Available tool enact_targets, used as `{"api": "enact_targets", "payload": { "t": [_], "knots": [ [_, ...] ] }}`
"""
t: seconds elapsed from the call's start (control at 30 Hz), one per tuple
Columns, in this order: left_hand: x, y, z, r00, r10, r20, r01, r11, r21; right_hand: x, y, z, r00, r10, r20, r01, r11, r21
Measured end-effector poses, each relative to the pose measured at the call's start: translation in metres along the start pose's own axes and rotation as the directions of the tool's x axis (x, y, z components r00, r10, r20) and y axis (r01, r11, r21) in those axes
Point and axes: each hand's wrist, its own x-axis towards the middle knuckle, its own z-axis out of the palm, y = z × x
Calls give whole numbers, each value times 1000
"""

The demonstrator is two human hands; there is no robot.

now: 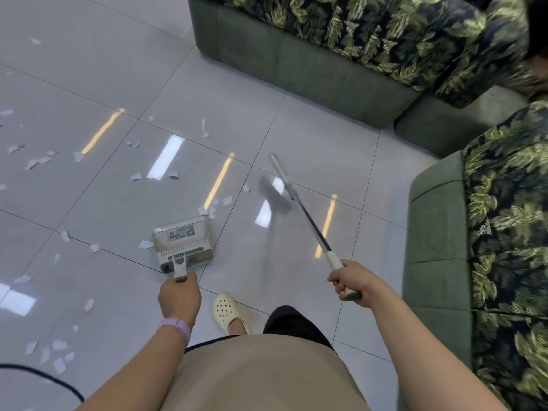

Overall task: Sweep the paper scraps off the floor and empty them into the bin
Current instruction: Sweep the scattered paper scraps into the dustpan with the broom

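Note:
My left hand (pixel 178 298) grips the top of the handle of a white and green dustpan (pixel 182 243) that stands on the glossy tiled floor. My right hand (pixel 351 281) grips the end of a long broom handle (pixel 308 221); the broom head (pixel 274 195) is blurred by motion just right of the dustpan's mouth. Several white paper scraps (pixel 212 207) lie right in front of the dustpan. More scraps (pixel 35 163) are scattered across the floor to the left, and another group (pixel 56 353) lies near my left forearm. No bin is in view.
A green sofa with leaf-patterned cushions (pixel 311 63) runs along the top and continues down the right side (pixel 439 247). My foot in a cream clog (pixel 228 312) stands between my hands. A dark cable (pixel 41 378) curves across the floor at the lower left.

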Motion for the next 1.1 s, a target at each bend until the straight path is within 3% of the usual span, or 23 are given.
{"api": "enact_targets", "payload": {
  "t": [0.2,0.37,0.57,0.7,0.93,1.1],
  "knots": [
    [13,-9,-11,999,8,-43,-10,998,-57,19,-40,12,994,104,-47,-89,963,256],
    [12,-21,-18,996,-51,-71,43,993,-111,45,-72,49,988,151,-21,-151,988,-16],
    [0,-23,-13,976,-154,-156,136,983,-121,44,-97,124,952,224,209,-126,908,-399],
    [-10,-16,-4,927,-300,-225,256,944,-207,61,-145,167,894,272,355,-90,887,-453],
    [-17,22,17,876,-362,-319,270,916,-298,109,-248,209,806,344,481,-134,898,-419],
    [-9,49,24,829,-430,-357,301,881,-364,93,-264,192,823,277,496,-50,905,-422]
  ]
}}
